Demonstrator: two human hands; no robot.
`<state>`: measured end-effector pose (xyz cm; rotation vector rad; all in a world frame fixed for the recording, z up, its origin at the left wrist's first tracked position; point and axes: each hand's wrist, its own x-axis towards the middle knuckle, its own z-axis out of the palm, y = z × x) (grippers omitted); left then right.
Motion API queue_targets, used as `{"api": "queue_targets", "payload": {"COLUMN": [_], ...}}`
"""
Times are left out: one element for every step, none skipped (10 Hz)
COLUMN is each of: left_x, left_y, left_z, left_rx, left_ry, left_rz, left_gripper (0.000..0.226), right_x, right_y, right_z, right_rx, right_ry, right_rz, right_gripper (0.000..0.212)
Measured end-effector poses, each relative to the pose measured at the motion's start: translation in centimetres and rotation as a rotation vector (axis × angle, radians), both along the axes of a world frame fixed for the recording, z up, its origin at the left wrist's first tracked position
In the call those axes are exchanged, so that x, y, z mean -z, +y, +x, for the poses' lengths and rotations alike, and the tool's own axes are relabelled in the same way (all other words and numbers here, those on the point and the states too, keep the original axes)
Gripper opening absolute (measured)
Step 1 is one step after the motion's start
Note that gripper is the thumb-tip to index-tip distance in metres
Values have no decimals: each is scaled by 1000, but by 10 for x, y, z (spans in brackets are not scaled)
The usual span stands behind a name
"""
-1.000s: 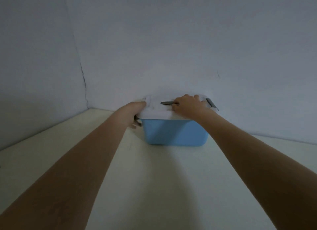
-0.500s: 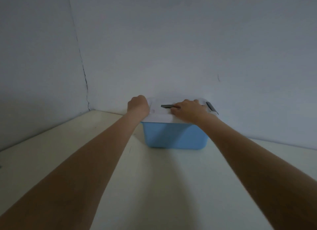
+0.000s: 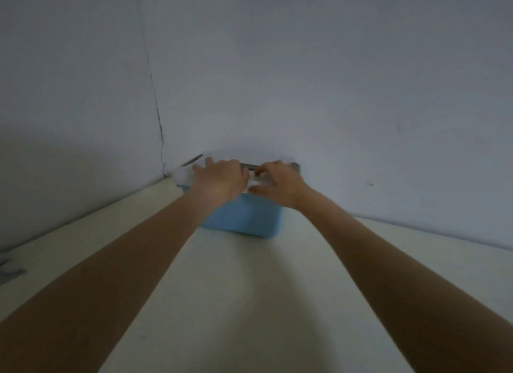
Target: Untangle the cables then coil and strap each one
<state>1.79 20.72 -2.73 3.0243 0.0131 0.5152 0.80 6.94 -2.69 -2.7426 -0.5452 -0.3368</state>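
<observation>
Bare grey-blue walls (image 3: 305, 67) meet in a corner at 11 o'clock, behind a pale surface (image 3: 249, 303). At 12 o'clock a blue box (image 3: 244, 220) with a white lid (image 3: 184, 175) sits close to the wall. The left hand (image 3: 222, 175) rests flat on the lid, grip released; the right hand (image 3: 280, 183) curls at the dark handle (image 3: 249, 166) (its grip is blurred, cannot tell). No cables show. Open surface lies from 3 to 9 o'clock; something bluish (image 3: 11, 270) lies at the 9 o'clock edge.
</observation>
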Motion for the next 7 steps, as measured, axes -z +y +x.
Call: {"api": "queue_targets", "payload": {"left_x": [-3, -2, 7, 11, 13, 8, -1], "left_y": [48, 96, 140, 172, 189, 187, 163], "left_z": [27, 61, 90, 109, 118, 113, 107], "left_rx": [-216, -259, -148, -31, -28, -149, -158], "left_ry": [130, 173, 138, 52, 63, 101, -18], "left_rz": [-56, -110, -152, -290, -216, -217, -417], "left_gripper": [47, 45, 40, 42, 64, 54, 37], "right_x": [4, 14, 24, 30, 26, 16, 0], "right_y": [68, 122, 169, 200, 215, 198, 144], "right_z": [32, 64, 88, 105, 108, 108, 94], "right_rx": [-94, -32, 59, 113, 99, -91, -175], "right_ry": [26, 44, 44, -9, 38, 115, 134], "right_rz": [17, 19, 89, 67, 84, 139, 497], "right_gripper": [40, 38, 35, 36, 41, 34, 30]}}
